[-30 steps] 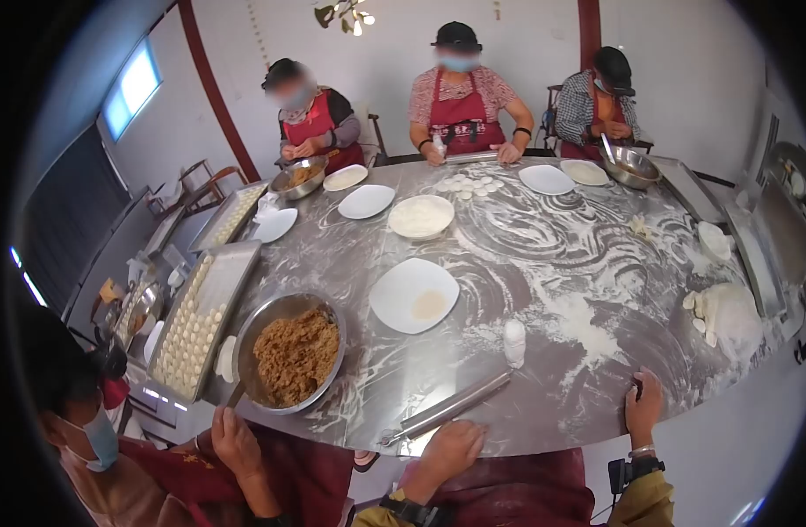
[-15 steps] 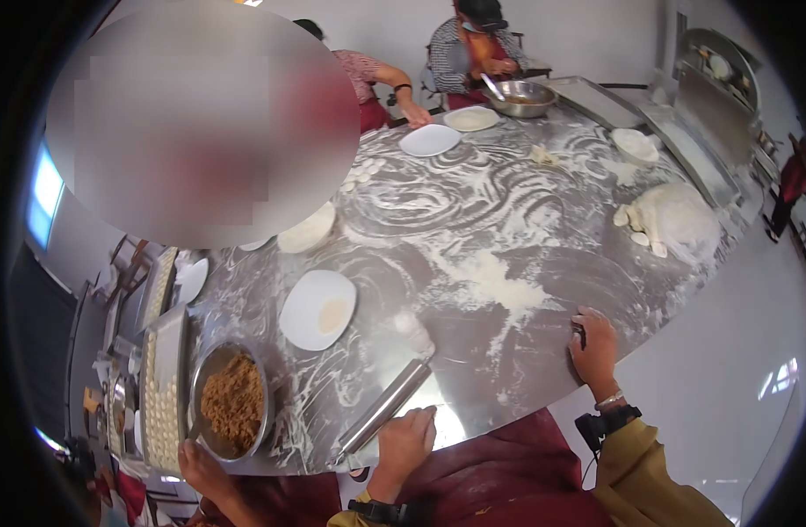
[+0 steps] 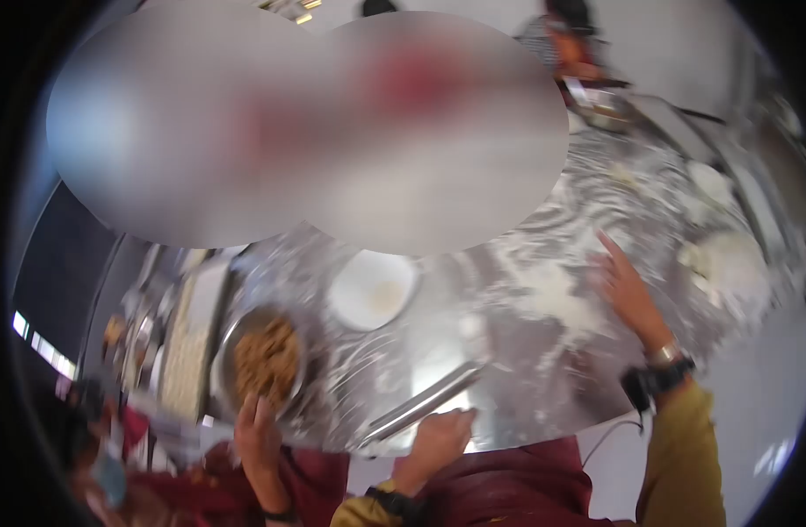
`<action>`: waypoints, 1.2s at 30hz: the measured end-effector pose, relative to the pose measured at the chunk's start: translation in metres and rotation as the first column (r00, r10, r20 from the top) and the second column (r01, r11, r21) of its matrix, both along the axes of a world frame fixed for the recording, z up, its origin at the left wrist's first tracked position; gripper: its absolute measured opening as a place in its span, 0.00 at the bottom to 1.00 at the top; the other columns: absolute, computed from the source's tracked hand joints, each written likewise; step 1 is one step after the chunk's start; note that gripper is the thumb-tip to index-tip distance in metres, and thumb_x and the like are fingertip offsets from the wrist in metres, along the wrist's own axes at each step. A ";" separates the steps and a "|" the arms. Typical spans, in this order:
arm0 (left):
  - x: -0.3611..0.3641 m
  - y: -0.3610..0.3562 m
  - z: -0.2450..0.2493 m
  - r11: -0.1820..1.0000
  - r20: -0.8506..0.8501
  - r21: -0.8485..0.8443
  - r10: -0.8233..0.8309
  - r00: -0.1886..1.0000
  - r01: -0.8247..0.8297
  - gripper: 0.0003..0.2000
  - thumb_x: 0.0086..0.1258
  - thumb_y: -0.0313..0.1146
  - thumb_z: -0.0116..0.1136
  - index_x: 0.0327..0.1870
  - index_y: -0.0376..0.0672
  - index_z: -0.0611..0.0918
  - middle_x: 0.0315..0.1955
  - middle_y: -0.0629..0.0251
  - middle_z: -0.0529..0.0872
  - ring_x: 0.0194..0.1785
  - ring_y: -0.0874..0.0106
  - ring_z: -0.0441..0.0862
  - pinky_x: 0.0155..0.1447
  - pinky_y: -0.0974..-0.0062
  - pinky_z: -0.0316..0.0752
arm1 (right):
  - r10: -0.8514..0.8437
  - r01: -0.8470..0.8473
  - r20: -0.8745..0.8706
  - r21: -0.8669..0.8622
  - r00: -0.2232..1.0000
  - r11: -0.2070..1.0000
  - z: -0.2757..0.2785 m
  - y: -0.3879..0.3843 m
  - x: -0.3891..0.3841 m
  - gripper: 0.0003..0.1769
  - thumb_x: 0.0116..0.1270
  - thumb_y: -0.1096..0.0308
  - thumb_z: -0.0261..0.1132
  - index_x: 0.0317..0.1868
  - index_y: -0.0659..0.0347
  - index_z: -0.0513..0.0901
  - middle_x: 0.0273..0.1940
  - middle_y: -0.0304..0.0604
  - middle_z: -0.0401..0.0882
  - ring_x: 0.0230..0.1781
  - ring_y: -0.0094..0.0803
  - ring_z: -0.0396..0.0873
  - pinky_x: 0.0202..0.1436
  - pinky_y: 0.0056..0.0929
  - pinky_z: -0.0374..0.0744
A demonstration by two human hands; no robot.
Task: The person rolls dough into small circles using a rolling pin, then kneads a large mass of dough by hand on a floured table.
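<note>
My left hand [image 3: 438, 446] rests at the table's near edge with its fingers curled closed; what lies inside them, if anything, is hidden. Just beyond it lies a metal rolling pin [image 3: 422, 404], apart from the fingers. My right hand [image 3: 629, 294] reaches forward over the floured steel table, fingers stretched out and blurred by motion. It is nearest a patch of loose flour [image 3: 552, 297], and a large pale mass of dough [image 3: 735, 272] sits to its right. A small white lump [image 3: 473, 328] lies past the end of the pin.
At left, another person's hand [image 3: 258, 430] is at a metal bowl [image 3: 227, 347] of brown filling [image 3: 267, 356]. A tray [image 3: 187, 338] of small pale pieces stands beside it. A white plate [image 3: 372, 290] lies mid-table. Another metal bowl [image 3: 609, 110] is at the far side.
My right hand has left the near edge and reached forward, its fingers straightening. My view has turned left. The other person's hand has moved over the filling bowl.
</note>
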State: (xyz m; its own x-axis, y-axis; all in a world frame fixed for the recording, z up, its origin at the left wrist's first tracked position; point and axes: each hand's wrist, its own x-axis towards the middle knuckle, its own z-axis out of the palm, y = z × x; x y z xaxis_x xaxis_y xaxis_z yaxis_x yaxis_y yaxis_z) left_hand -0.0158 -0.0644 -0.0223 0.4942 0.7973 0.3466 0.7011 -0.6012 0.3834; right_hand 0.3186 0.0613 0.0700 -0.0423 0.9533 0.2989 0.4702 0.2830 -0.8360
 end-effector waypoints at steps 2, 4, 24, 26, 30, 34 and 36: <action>-0.002 -0.003 -0.008 1.000 0.006 -0.026 -0.006 1.000 0.006 0.12 0.56 0.29 0.57 0.43 0.42 0.79 0.24 0.64 0.77 0.25 0.65 0.78 0.29 0.67 0.73 | -0.030 0.040 0.118 -0.081 0.993 0.996 -0.038 -0.018 -0.002 0.35 0.60 0.71 0.59 0.70 0.59 0.60 0.61 0.51 0.71 0.61 0.39 0.71 0.63 0.33 0.69; -0.005 -0.003 -0.013 1.000 -0.010 -0.018 -0.009 1.000 0.009 0.14 0.56 0.30 0.58 0.46 0.42 0.78 0.26 0.65 0.77 0.27 0.65 0.78 0.32 0.67 0.73 | 0.053 -0.070 -0.081 -0.223 0.995 0.972 -0.056 -0.050 -0.007 0.32 0.60 0.73 0.56 0.68 0.62 0.64 0.62 0.52 0.69 0.63 0.40 0.69 0.64 0.34 0.68; 0.003 -0.013 -0.013 0.971 0.034 -0.197 0.141 0.989 -0.132 0.10 0.59 0.31 0.52 0.42 0.44 0.78 0.32 0.62 0.80 0.38 0.61 0.79 0.45 0.63 0.72 | -0.428 0.456 0.444 0.048 0.788 0.889 -0.160 -0.133 0.037 0.18 0.73 0.64 0.50 0.58 0.64 0.73 0.49 0.50 0.79 0.46 0.40 0.78 0.49 0.32 0.74; 0.005 -0.013 -0.018 0.972 0.046 -0.195 0.143 0.989 -0.131 0.10 0.58 0.31 0.52 0.42 0.44 0.78 0.33 0.62 0.79 0.39 0.61 0.78 0.45 0.63 0.72 | -0.458 0.441 0.518 0.165 0.722 0.882 -0.157 -0.133 0.031 0.19 0.73 0.63 0.49 0.58 0.63 0.73 0.49 0.51 0.79 0.46 0.44 0.78 0.49 0.34 0.74; 0.002 -0.015 -0.011 0.972 0.097 -0.174 0.173 0.980 -0.155 0.11 0.58 0.32 0.53 0.42 0.43 0.78 0.34 0.62 0.78 0.40 0.62 0.77 0.46 0.64 0.72 | -0.417 0.570 0.646 -0.035 0.639 0.821 -0.087 -0.140 -0.029 0.23 0.69 0.55 0.54 0.53 0.66 0.78 0.47 0.60 0.80 0.47 0.54 0.77 0.51 0.46 0.74; 0.003 -0.015 -0.021 0.977 0.136 -0.157 0.163 0.977 -0.142 0.12 0.58 0.32 0.53 0.42 0.42 0.77 0.34 0.62 0.77 0.40 0.61 0.77 0.47 0.64 0.71 | -0.401 0.592 0.687 -0.052 0.605 0.804 -0.094 -0.139 -0.025 0.25 0.69 0.52 0.54 0.54 0.66 0.77 0.49 0.61 0.78 0.48 0.56 0.77 0.50 0.46 0.74; 0.003 -0.015 -0.022 0.981 0.168 -0.156 0.142 0.975 -0.116 0.12 0.58 0.32 0.54 0.43 0.42 0.77 0.34 0.62 0.77 0.40 0.61 0.77 0.47 0.64 0.71 | -0.397 0.590 0.686 -0.058 0.610 0.805 -0.100 -0.138 -0.020 0.26 0.69 0.51 0.54 0.55 0.65 0.76 0.50 0.61 0.78 0.48 0.56 0.77 0.50 0.46 0.74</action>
